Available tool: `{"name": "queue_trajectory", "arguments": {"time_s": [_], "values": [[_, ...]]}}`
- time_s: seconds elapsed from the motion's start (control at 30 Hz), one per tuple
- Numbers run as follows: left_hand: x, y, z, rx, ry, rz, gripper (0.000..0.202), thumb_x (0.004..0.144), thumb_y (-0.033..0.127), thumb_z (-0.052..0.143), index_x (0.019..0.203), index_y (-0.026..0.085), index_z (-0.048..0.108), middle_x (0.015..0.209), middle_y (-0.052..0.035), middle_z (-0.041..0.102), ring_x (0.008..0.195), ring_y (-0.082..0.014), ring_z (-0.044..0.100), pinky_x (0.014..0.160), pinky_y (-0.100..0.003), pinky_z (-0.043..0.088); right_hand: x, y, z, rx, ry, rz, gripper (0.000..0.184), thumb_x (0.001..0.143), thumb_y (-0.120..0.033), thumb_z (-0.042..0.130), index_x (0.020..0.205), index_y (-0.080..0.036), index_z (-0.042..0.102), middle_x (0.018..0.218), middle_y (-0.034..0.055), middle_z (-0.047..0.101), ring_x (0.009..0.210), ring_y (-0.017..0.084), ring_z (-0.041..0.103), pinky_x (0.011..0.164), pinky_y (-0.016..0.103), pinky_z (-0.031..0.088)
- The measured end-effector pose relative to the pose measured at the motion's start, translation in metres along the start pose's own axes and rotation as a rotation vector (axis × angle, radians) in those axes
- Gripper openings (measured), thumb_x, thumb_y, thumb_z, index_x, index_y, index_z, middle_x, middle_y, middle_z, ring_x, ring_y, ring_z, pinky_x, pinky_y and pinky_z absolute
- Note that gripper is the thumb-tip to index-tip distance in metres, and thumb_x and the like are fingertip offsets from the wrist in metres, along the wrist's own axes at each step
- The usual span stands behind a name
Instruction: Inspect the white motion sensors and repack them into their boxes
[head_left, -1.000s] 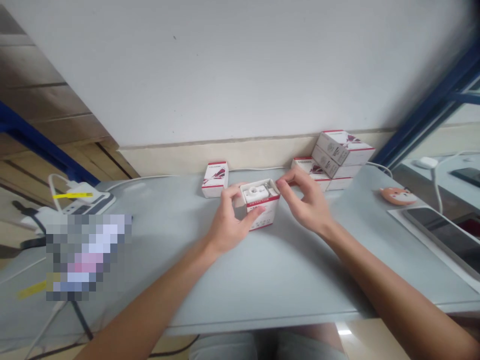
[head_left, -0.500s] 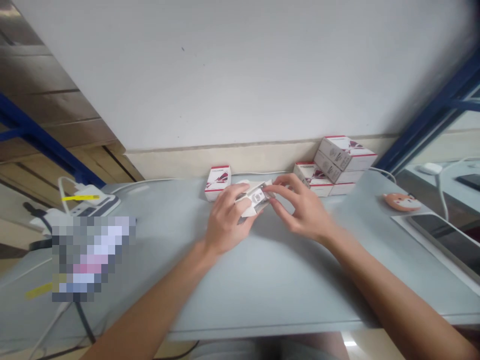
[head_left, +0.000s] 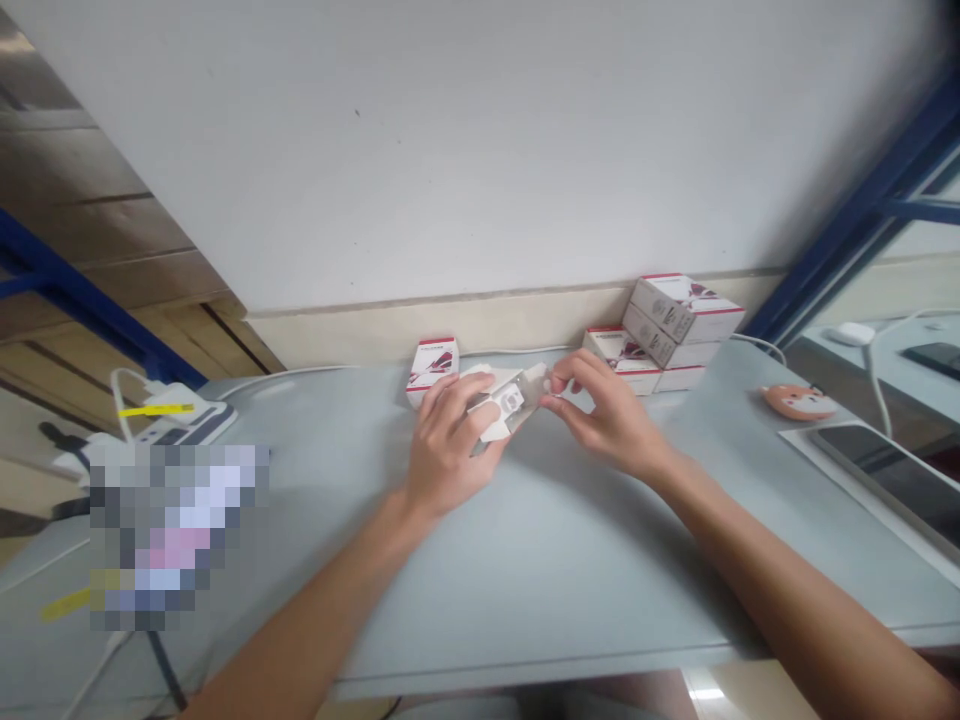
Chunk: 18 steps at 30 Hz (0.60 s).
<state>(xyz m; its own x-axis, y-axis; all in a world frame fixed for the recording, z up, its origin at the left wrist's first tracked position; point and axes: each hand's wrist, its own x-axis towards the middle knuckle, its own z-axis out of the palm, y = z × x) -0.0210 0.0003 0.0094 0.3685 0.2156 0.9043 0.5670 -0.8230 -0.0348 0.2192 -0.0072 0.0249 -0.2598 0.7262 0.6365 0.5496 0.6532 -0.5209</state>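
My left hand [head_left: 454, 435] is wrapped around a small white cardboard box [head_left: 495, 430], tilted with its open end facing right. Inside the box lies a whitish part [head_left: 514, 400] with a grey marking. Just right of the opening, my right hand [head_left: 607, 410] pinches a small pale piece [head_left: 551, 384] between thumb and forefinger; its kind is too small to make out. Behind my left hand a closed white box [head_left: 433, 362] with a red edge stands near the wall.
Several similar boxes [head_left: 679, 320] are stacked at the back right. An orange animal-face item [head_left: 799, 401] and a dark phone-like slab [head_left: 885, 470] lie on the right. A power strip [head_left: 187, 425] with cables and a blurred object [head_left: 180, 540] occupy the left of the table [head_left: 465, 600].
My right hand has drawn back slightly to the right from the box opening, its fingertips now pinched on a small pale piece. My left hand keeps hold of the box.
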Motion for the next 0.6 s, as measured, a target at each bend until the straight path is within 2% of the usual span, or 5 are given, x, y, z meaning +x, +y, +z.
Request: {"name": "queue_trajectory", "arguments": {"time_s": [0.07, 0.17, 0.37, 0.5, 0.6], "values": [[0.001, 0.0, -0.001, 0.005, 0.008, -0.003, 0.048, 0.082, 0.01, 0.081, 0.117, 0.028, 0.053, 0.124, -0.0111, 0.073, 0.115, -0.0281, 0.074, 0.103, -0.056, 0.057, 0.002, 0.005, -0.005, -0.106, 0.104, 0.063, 0.014, 0.1, -0.034, 0.066, 0.094, -0.025, 0.057, 0.094, 0.0043, 0.064, 0.083, 0.021, 0.059, 0.073, 0.035, 0.046], [0.002, 0.001, -0.001, -0.006, 0.013, -0.017, 0.047, 0.081, 0.009, 0.081, 0.114, 0.027, 0.053, 0.123, -0.0106, 0.073, 0.114, -0.0278, 0.074, 0.102, -0.055, 0.057, 0.004, 0.02, -0.017, -0.258, 0.23, 0.233, 0.017, 0.096, -0.038, 0.07, 0.093, -0.024, 0.062, 0.099, 0.0056, 0.069, 0.076, 0.021, 0.059, 0.069, 0.035, 0.041], [0.002, 0.002, -0.002, -0.004, 0.015, -0.023, 0.044, 0.081, 0.009, 0.082, 0.11, 0.026, 0.053, 0.121, -0.0117, 0.073, 0.114, -0.0282, 0.074, 0.104, -0.055, 0.057, -0.002, 0.059, -0.039, -0.442, 0.189, 0.667, 0.023, 0.095, -0.047, 0.065, 0.093, -0.024, 0.065, 0.086, 0.0063, 0.072, 0.077, 0.025, 0.061, 0.065, 0.034, 0.034], [0.002, 0.003, -0.002, 0.003, -0.008, -0.014, 0.045, 0.081, 0.008, 0.081, 0.112, 0.026, 0.054, 0.123, -0.012, 0.073, 0.115, -0.0277, 0.074, 0.106, -0.054, 0.056, -0.007, 0.068, -0.04, -0.609, 0.132, 0.689, 0.022, 0.099, -0.043, 0.056, 0.098, -0.023, 0.066, 0.11, 0.0102, 0.075, 0.096, 0.029, 0.066, 0.067, 0.035, 0.034], [0.002, 0.003, -0.002, 0.003, -0.006, -0.003, 0.047, 0.079, 0.008, 0.083, 0.113, 0.026, 0.055, 0.123, -0.0124, 0.073, 0.115, -0.028, 0.075, 0.106, -0.054, 0.056, -0.007, 0.064, -0.04, -0.679, 0.133, 0.7, 0.027, 0.101, -0.042, 0.052, 0.108, -0.021, 0.067, 0.124, 0.015, 0.07, 0.1, 0.032, 0.067, 0.068, 0.037, 0.037]]}}
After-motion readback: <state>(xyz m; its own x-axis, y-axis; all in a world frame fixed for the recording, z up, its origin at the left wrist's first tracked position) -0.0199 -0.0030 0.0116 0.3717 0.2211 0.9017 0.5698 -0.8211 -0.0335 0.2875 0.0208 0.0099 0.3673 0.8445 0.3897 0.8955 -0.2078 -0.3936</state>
